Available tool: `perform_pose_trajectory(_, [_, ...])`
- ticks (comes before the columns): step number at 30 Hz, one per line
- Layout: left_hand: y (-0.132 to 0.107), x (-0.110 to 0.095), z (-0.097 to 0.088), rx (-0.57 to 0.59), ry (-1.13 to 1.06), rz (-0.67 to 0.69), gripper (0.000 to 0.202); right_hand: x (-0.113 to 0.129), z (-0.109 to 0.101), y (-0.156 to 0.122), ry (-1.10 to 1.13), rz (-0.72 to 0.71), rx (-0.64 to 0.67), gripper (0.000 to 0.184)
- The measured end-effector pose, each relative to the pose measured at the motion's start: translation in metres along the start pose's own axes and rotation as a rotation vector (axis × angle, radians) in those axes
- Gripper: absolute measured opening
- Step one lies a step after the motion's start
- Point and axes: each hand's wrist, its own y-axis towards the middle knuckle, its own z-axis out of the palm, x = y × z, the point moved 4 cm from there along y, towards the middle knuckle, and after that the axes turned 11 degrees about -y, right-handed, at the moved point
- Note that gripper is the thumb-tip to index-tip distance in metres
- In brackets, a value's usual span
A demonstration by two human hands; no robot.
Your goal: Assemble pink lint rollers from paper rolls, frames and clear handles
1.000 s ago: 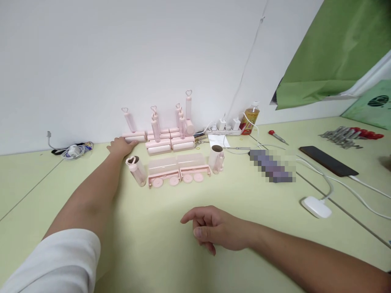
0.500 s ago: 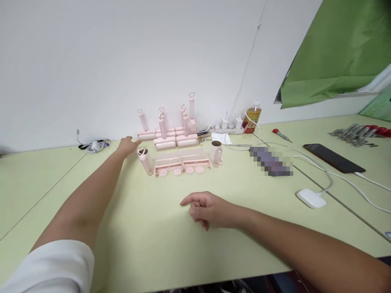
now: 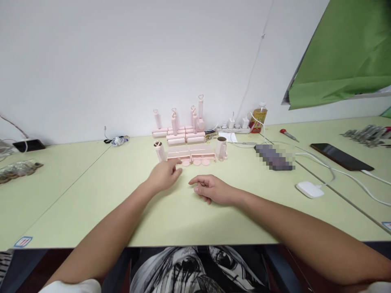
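Observation:
My left hand [image 3: 163, 176] hovers over the pale green table [image 3: 91, 191], fingers loosely apart, its fingertips just in front of the clear-lidded pink cases [image 3: 190, 154]. It holds nothing. My right hand [image 3: 210, 189] rests on the table beside it, fingers curled and empty. A pink tube with a heart-shaped top [image 3: 159, 150] leans left of the cases. A pink cup-like roller [image 3: 221, 148] stands to their right. Behind them, against the wall, a stack of pink rollers [image 3: 180, 136] carries upright heart-topped handles [image 3: 200, 106].
A power strip [image 3: 233, 127] and an amber bottle [image 3: 259, 117] stand by the wall. A red-handled screwdriver [image 3: 288, 134], a dark phone [image 3: 341, 156], a white charger puck [image 3: 309, 189] with cables and metal tools [image 3: 365, 134] lie right. A cable bundle [image 3: 117, 141] lies back left.
My left hand has drawn back from the pink stack at the wall to just in front of the clear cases. The camera has pulled back, showing the table's front edge.

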Motion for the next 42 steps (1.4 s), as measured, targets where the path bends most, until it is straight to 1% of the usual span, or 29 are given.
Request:
perform_pose_trajectory(1, [-0.001, 0.002, 0.009, 0.085, 0.016, -0.004, 0.043, 0.0, -0.003, 0.0, -0.034, -0.019, -0.029, 0.037])
perform_pose_trajectory(3, [0.0, 0.009, 0.019, 0.175, 0.037, -0.025, 0.047, 0.0, -0.01, 0.001, -0.108, -0.054, -0.08, 0.035])
perform_pose_trajectory(6, [0.003, 0.019, 0.024, 0.226, 0.044, -0.052, 0.048, -0.001, -0.019, 0.003, -0.175, -0.077, -0.123, 0.034])
perform_pose_trajectory(10, [0.003, 0.021, 0.028, 0.286, 0.074, -0.063, 0.049, -0.004, -0.022, 0.005, -0.209, -0.077, -0.144, 0.034])
perform_pose_trajectory(14, [0.002, 0.019, 0.029, 0.294, 0.077, -0.049, 0.05, -0.003, -0.021, 0.004, -0.272, -0.074, -0.166, 0.036])
perform_pose_trajectory(19, [0.001, 0.019, 0.029, 0.301, 0.074, -0.043, 0.051, 0.001, -0.025, 0.004, -0.319, -0.024, -0.235, 0.038])
perform_pose_trajectory(24, [0.001, 0.017, 0.027, 0.312, 0.055, -0.054, 0.051, -0.008, -0.039, 0.007, -0.429, 0.089, -0.335, 0.036])
perform_pose_trajectory(27, [0.001, 0.017, 0.027, 0.317, 0.042, -0.05, 0.051, -0.012, -0.051, 0.009, -0.483, 0.118, -0.401, 0.035])
perform_pose_trajectory(30, [0.001, 0.019, 0.027, 0.32, 0.027, -0.056, 0.052, -0.011, -0.068, 0.007, -0.508, 0.098, -0.545, 0.031])
perform_pose_trajectory(33, [0.0, 0.02, 0.027, 0.32, 0.016, -0.055, 0.053, -0.003, -0.092, 0.0, -0.568, 0.008, -0.803, 0.029])
perform_pose_trajectory(35, [0.001, 0.02, 0.027, 0.321, 0.013, -0.049, 0.053, 0.002, -0.108, -0.007, -0.662, -0.058, -0.988, 0.029])
perform_pose_trajectory(36, [0.001, 0.02, 0.027, 0.321, 0.012, -0.046, 0.052, 0.002, -0.114, -0.009, -0.713, -0.072, -1.042, 0.031])
perform_pose_trajectory(37, [0.0, 0.02, 0.027, 0.322, 0.013, -0.044, 0.052, 0.0, -0.12, -0.01, -0.756, -0.065, -1.069, 0.034])
perform_pose_trajectory(39, [0.0, 0.02, 0.027, 0.323, 0.013, -0.043, 0.051, -0.006, -0.127, -0.008, -0.825, -0.041, -1.042, 0.043])
perform_pose_trajectory(42, [0.0, 0.021, 0.027, 0.324, 0.011, -0.05, 0.052, -0.014, -0.128, -0.001, -0.892, -0.034, -0.969, 0.053])
